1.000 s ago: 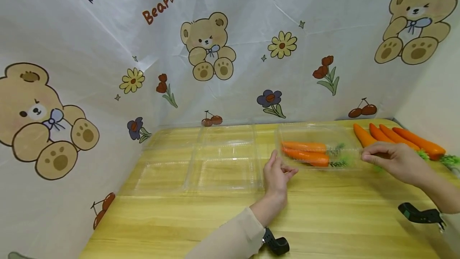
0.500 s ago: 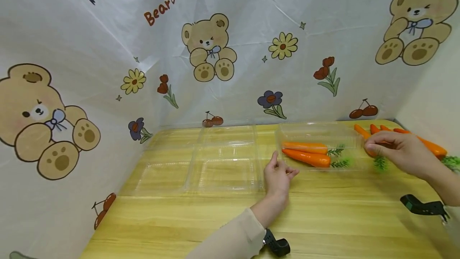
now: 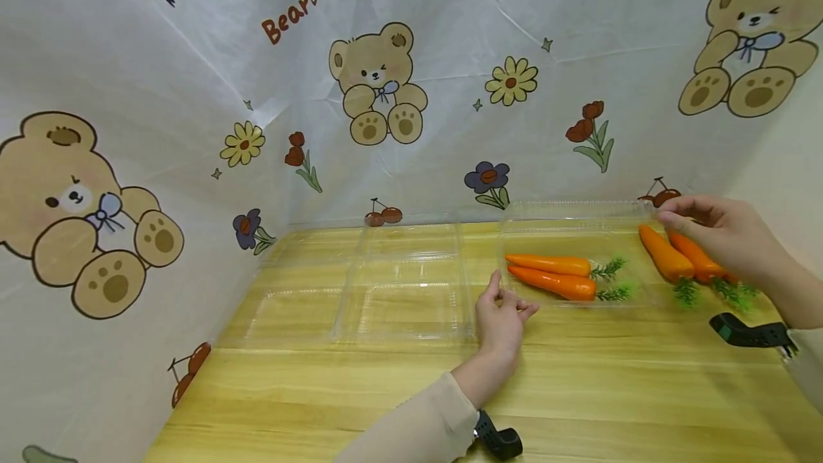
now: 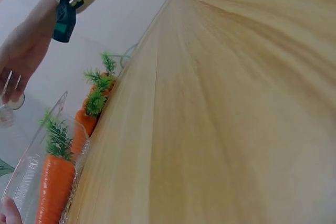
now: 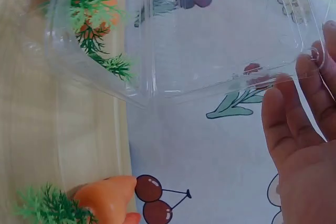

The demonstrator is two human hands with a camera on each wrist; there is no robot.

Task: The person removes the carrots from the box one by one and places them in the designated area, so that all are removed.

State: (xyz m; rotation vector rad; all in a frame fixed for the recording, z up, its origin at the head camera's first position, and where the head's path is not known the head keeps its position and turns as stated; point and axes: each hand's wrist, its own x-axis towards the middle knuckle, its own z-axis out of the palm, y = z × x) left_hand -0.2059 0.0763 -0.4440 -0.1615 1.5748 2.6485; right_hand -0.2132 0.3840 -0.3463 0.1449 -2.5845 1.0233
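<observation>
A clear plastic hinged box lies at the right of the table, its lid tipped up toward the back. Inside lie two orange carrots with green leafy tops, side by side and pointing left. My right hand pinches the lid's right corner; in the right wrist view the fingertips overlap the clear edge. At the box's front left corner, my left hand touches the wall with its fingers extended. One of its fingertips shows beside the box in the left wrist view.
More carrots lie right of the box, partly hidden behind the right hand. Another clear plastic container with several sections lies left of the left hand. A white bear-print sheet rises behind the wooden table.
My right hand has moved up and back, swinging the lid from low over the carrots to a raised position behind them. My left hand stays at the front left corner.
</observation>
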